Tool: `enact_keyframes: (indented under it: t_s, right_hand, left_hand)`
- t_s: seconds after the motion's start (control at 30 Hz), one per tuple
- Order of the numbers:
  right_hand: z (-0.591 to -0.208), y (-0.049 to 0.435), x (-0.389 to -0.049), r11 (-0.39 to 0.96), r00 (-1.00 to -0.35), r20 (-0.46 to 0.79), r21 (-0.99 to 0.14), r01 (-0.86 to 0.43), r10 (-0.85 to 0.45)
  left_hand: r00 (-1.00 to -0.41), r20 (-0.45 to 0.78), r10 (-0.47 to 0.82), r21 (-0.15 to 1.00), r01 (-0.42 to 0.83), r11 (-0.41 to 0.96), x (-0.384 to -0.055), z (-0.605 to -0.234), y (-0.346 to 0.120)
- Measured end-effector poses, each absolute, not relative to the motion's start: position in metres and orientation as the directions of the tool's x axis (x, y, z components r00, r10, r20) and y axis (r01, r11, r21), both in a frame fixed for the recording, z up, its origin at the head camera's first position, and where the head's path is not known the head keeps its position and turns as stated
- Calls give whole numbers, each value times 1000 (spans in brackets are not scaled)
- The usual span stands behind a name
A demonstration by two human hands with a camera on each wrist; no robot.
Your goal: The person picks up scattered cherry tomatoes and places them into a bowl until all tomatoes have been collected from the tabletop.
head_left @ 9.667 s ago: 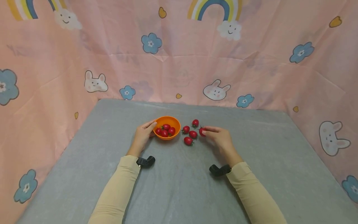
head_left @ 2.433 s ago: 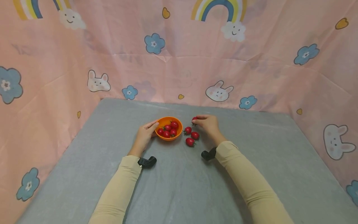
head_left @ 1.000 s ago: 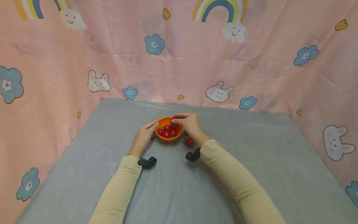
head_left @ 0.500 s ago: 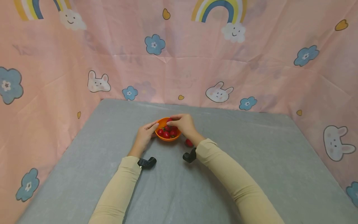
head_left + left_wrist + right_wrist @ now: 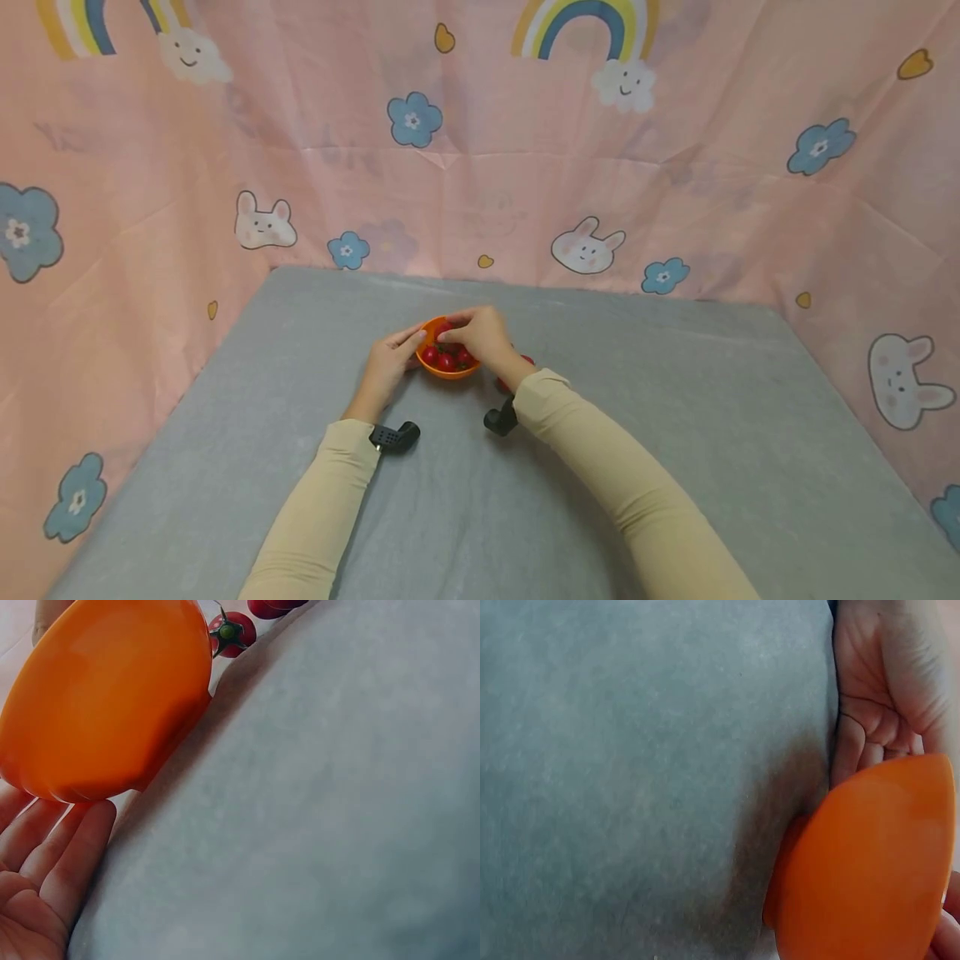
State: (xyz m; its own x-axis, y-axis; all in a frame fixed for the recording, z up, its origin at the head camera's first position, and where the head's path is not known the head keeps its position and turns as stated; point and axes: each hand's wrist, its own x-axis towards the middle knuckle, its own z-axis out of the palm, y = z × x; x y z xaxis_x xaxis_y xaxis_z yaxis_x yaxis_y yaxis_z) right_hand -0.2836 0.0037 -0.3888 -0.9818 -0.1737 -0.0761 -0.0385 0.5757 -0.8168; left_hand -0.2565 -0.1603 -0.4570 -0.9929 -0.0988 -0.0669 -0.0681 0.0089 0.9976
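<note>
My left hand (image 5: pixel 385 367) holds an orange bowl (image 5: pixel 448 374) at its left side, thumb at the rim and fingers against the outer wall. Several cherry tomatoes (image 5: pixel 446 362) lie inside. Reaching over the bowl from the right, my right hand (image 5: pixel 483 337) pinches a cherry tomato (image 5: pixel 444 329) between thumb and fingers, inside the rim. That tomato is mostly covered by the fingertips. In the left wrist view, straight fingers (image 5: pixel 71 855) support the bowl (image 5: pixel 112 697) from outside. The right wrist view shows the bowl (image 5: pixel 870 862) hiding the tomatoes.
Beside the bowl, loose cherry tomatoes (image 5: pixel 238 634) lie on the grey cloth (image 5: pixel 450 517); in the head view my right wrist covers most of them, with one tomato (image 5: pixel 528 360) peeking out. A pink patterned curtain (image 5: pixel 487 192) hangs behind and at the sides.
A cherry tomato has been picked up from the table at the bowl's right and carried left over the rim into the bowl by my right hand. My left hand stays on the bowl.
</note>
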Motion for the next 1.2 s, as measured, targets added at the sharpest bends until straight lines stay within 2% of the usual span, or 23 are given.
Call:
enact_keyframes:
  t_s: [0.13,0.3,0.63,0.8,1.2]
  right_hand:
    - [-391,0,-284,579,-981,-62,-813,-57,-183]
    - [-391,7,-284,521,-982,-74,-853,-27,-173]
    - [-385,46,-288,431,-991,-75,-902,22,-106]
    - [-389,67,-293,402,-990,-70,-915,16,-119]
    - [-410,101,-296,482,-988,-99,-876,31,-117]
  left_hand:
    - [-993,-68,-99,998,-69,7,-257,-459,-162]
    - [-993,-69,-91,998,-69,-7,-257,-456,-160]
    - [-990,-80,-115,997,-79,-16,-260,-459,-160]
    - [-991,-81,-111,997,-79,-22,-259,-458,-161]
    - [-991,-72,-113,997,-69,-38,-260,-459,-161]
